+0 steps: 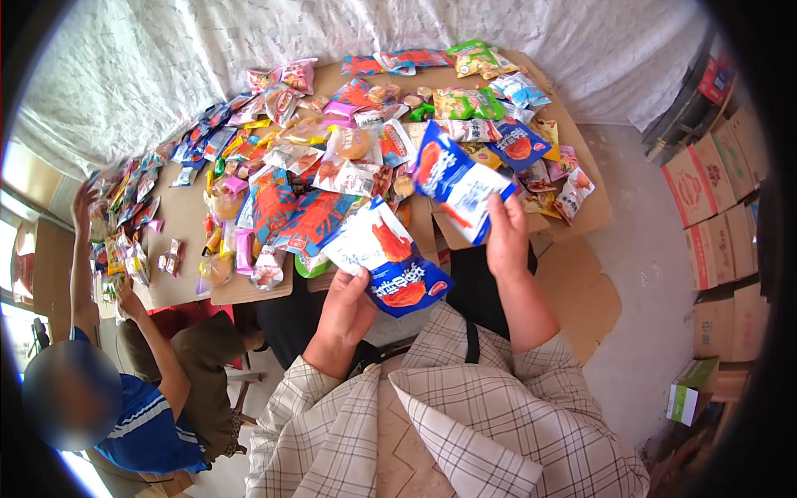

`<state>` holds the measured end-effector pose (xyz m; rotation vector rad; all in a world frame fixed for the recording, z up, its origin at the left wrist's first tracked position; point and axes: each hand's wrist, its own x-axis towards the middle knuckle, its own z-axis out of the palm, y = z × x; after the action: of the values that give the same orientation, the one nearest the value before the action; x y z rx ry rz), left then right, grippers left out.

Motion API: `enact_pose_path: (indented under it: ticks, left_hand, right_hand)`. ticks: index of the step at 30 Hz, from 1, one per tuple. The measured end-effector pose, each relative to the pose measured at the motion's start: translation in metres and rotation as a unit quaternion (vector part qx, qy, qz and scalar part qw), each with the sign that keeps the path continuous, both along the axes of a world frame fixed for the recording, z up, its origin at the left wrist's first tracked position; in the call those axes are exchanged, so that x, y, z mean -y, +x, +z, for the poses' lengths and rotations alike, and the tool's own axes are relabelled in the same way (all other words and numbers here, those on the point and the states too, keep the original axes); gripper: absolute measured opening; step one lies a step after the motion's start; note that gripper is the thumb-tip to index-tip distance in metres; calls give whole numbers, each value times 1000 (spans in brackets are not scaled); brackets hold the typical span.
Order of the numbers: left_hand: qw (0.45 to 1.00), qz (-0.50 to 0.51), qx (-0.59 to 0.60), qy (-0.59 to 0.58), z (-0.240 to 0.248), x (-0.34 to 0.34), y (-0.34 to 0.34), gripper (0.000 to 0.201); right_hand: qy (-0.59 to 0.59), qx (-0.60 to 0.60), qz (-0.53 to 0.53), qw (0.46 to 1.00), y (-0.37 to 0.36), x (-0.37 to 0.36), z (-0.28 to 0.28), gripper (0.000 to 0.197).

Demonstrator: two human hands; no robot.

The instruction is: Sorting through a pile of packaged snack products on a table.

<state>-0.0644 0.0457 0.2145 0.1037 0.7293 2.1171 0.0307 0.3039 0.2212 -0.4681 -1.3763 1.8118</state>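
My left hand (pixel 341 314) is closed on the lower left edge of a blue and white snack bag (pixel 388 264) with a red food picture. A second blue and white snack bag (pixel 462 189) is tilted in my right hand (pixel 506 236), gripped at its lower right edge. Both bags are raised above the near edge of the table, close together. Beneath and beyond them spreads a heap of packaged snacks, among them red and blue bags (pixel 315 220) and a clear-wrapped round bun (pixel 353 143). A similar blue bag (pixel 521 146) lies at the heap's right side.
The cardboard-covered table (pixel 585 199) curves away to the left. At its left end sits another person in a blue shirt (pixel 154 423), with hands among small packets (pixel 124 257). Cardboard boxes (pixel 718 241) are stacked along the right. A white sheet (pixel 349 29) hangs behind the table.
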Motion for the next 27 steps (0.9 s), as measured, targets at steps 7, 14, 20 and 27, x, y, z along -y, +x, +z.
enact_pose_path:
  ticks: [7,14,20,27]
  left_hand:
    - [996,85,-25,-12,11,-3,0,52]
    - [988,17,-91,-122,36,47,-11,50]
    - [962,-68,-108,-240,56,82,-54,51]
    - [913,347,-171,-129,113,80,-287,84]
  right_hand:
    - [-97,137,317,933,6,82,-25,30]
    - [-52,40,366,928,9,60,-45,42]
    - [-86,44,343,934,7,56,-62,44]
    - [-46,72,391,917,2,62,-67,43]
